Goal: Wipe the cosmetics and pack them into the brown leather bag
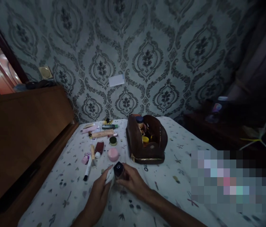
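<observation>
Two hands were over the bed, well in from its far edge. The right hand had its fingers pinching a square-capped dark bottle; the left hand had its fingers closed on a white item (blurred, type unclear) just beside it. A pink tub sat just beyond, w/ a green jar behind. The open brown bag stood nr the far edge, a yellow pot inside. Misc. tubes lay toward the far left corner, a black-tipped white pen btwn the left edge & the tub.
</observation>
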The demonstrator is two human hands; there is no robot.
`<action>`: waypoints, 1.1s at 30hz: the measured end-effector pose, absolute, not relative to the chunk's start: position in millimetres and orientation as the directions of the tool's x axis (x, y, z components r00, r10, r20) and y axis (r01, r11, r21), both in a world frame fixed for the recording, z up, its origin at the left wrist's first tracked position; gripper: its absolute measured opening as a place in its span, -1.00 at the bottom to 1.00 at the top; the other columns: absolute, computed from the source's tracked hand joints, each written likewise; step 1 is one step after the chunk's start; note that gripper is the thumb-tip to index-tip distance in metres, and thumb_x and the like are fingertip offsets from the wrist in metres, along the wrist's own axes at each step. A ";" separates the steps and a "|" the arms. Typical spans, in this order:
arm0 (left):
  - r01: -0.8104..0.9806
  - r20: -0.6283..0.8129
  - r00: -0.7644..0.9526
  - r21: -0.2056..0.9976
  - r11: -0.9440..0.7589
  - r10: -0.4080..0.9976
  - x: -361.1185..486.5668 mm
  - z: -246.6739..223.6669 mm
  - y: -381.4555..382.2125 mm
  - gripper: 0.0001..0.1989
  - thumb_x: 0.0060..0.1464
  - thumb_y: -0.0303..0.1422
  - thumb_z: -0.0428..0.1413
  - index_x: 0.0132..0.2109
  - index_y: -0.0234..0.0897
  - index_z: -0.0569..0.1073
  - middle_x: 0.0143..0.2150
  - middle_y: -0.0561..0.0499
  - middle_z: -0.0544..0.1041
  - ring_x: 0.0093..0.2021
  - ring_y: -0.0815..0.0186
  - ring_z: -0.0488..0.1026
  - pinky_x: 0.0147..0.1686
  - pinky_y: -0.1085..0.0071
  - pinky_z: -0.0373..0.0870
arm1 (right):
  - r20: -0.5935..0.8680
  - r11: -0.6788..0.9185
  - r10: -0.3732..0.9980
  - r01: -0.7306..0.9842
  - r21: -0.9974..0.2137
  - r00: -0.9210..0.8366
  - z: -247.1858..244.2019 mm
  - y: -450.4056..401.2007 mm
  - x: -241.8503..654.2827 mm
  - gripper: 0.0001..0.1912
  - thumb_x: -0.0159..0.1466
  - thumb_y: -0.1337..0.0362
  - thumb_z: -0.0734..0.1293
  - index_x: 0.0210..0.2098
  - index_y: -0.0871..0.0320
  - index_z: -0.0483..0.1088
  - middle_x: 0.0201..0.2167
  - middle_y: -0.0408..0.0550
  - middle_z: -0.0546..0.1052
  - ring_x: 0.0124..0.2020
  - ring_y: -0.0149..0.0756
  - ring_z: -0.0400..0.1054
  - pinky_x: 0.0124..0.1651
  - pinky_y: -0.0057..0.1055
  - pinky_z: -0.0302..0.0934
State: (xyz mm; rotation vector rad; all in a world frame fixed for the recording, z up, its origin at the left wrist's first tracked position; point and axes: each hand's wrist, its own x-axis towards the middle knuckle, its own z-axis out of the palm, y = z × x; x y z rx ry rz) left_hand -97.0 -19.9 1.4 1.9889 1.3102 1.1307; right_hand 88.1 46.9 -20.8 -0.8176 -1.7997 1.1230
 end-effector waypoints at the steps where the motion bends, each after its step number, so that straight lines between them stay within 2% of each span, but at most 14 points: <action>1: 0.504 0.379 0.178 0.757 -0.415 0.908 -96.3 4.7 -19.6 -0.56 0.30 -0.33 -0.07 0.30 -0.16 0.25 0.23 -0.12 0.42 0.24 0.12 0.34 0.23 0.06 0.27 | 0.313 0.391 0.845 0.103 -0.914 -0.433 -20.1 46.8 88.5 -0.74 0.09 0.22 0.46 -0.27 0.15 0.39 -0.37 -0.15 0.42 -0.36 -0.30 0.28 -0.31 -0.42 0.19; 5: 0.528 0.486 0.219 0.670 -0.522 0.846 -92.2 22.1 -18.8 -0.51 0.30 -0.41 -0.10 0.35 -0.12 0.14 0.29 -0.12 0.34 0.28 0.16 0.29 0.24 0.07 0.27 | 0.312 0.418 0.840 0.162 -0.894 -0.444 -16.9 45.6 89.0 -0.81 0.11 0.28 0.45 -0.31 0.15 0.40 -0.37 -0.15 0.43 -0.35 -0.30 0.33 -0.29 -0.43 0.20; 9: 0.602 0.544 0.412 0.440 -0.667 0.731 -88.4 34.1 -17.1 -0.33 0.19 -0.61 -0.15 0.40 -0.10 0.02 0.36 -0.12 0.23 0.33 0.19 0.20 0.24 0.12 0.29 | 0.329 0.460 0.847 0.267 -0.847 -0.417 -20.2 46.6 86.6 -0.79 0.07 0.29 0.45 -0.33 0.17 0.38 -0.39 -0.13 0.44 -0.35 -0.28 0.32 -0.29 -0.41 0.20; 12: 0.672 0.528 0.493 0.273 -0.688 0.691 -87.3 35.2 -14.1 -0.23 0.10 -0.70 -0.19 0.41 -0.11 -0.04 0.38 -0.16 0.19 0.35 0.15 0.16 0.24 0.06 0.28 | 0.342 0.487 0.843 0.316 -0.814 -0.416 -22.7 47.9 84.4 -0.82 0.06 0.36 0.40 -0.32 0.17 0.38 -0.37 -0.12 0.44 -0.35 -0.29 0.30 -0.26 -0.39 0.20; 14: 0.702 0.534 0.508 0.197 -0.684 0.675 -87.5 33.9 -11.5 -0.24 0.12 -0.71 -0.21 0.42 -0.12 -0.05 0.36 -0.19 0.21 0.34 0.14 0.17 0.23 0.03 0.28 | 0.342 0.495 0.832 0.306 -0.813 -0.438 -21.9 48.9 84.0 -0.82 0.07 0.37 0.38 -0.30 0.17 0.38 -0.35 -0.12 0.43 -0.35 -0.30 0.29 -0.25 -0.39 0.19; 17: 0.727 0.560 0.523 0.101 -0.679 0.643 -88.3 31.2 -7.7 -0.28 0.20 -0.69 -0.23 0.42 -0.12 -0.09 0.35 -0.18 0.23 0.36 0.17 0.14 0.24 0.08 0.29 | 0.327 0.486 0.816 0.258 -0.835 -0.477 -18.5 51.0 85.7 -0.87 0.10 0.31 0.38 -0.38 0.18 0.34 -0.41 -0.17 0.36 -0.41 -0.36 0.24 -0.32 -0.43 0.15; 21: 0.726 0.586 0.559 -0.007 -0.687 0.586 -88.9 27.9 -5.2 -0.33 0.27 -0.67 -0.22 0.43 -0.18 -0.17 0.37 -0.18 0.20 0.40 0.19 0.01 0.29 0.14 0.22 | 0.271 0.414 0.804 0.171 -0.894 -0.529 -16.4 53.1 89.5 -0.80 0.11 0.25 0.40 -0.45 0.18 0.28 -0.51 -0.24 0.26 -0.48 -0.43 0.14 -0.43 -0.49 0.07; 25: 0.733 0.595 0.581 -0.087 -0.674 0.555 -88.7 23.4 -4.4 -0.37 0.30 -0.62 -0.20 0.43 -0.28 -0.19 0.38 -0.22 0.16 0.41 0.16 -0.06 0.30 0.15 0.20 | 0.209 0.266 0.770 0.005 -0.964 -0.603 -16.9 54.1 90.2 -0.80 0.15 0.23 0.38 -0.31 0.20 0.33 -0.49 -0.24 0.31 -0.46 -0.44 0.17 -0.42 -0.50 0.11; 29: 0.748 0.550 0.598 -0.123 -0.652 0.583 -88.7 13.5 -5.1 -0.39 0.31 -0.61 -0.23 0.43 -0.32 -0.20 0.40 -0.23 0.10 0.42 0.12 -0.12 0.30 0.07 0.20 | 0.243 0.153 0.735 -0.193 -0.969 -0.633 -15.4 56.1 90.3 -0.60 0.09 0.28 0.42 -0.09 0.20 0.33 -0.37 -0.19 0.37 -0.39 -0.43 0.24 -0.37 -0.52 0.18; 33: 0.725 0.452 0.644 -0.104 -0.681 0.618 -90.1 -2.5 -12.8 -0.37 0.29 -0.62 -0.22 0.43 -0.36 -0.23 0.40 -0.25 0.10 0.43 0.12 -0.17 0.28 0.07 0.22 | 0.166 0.015 0.729 -0.227 -0.974 -0.664 -14.2 61.7 96.6 -0.49 0.02 0.39 0.41 -0.02 0.15 0.32 -0.37 -0.21 0.36 -0.45 -0.48 0.22 -0.47 -0.58 0.15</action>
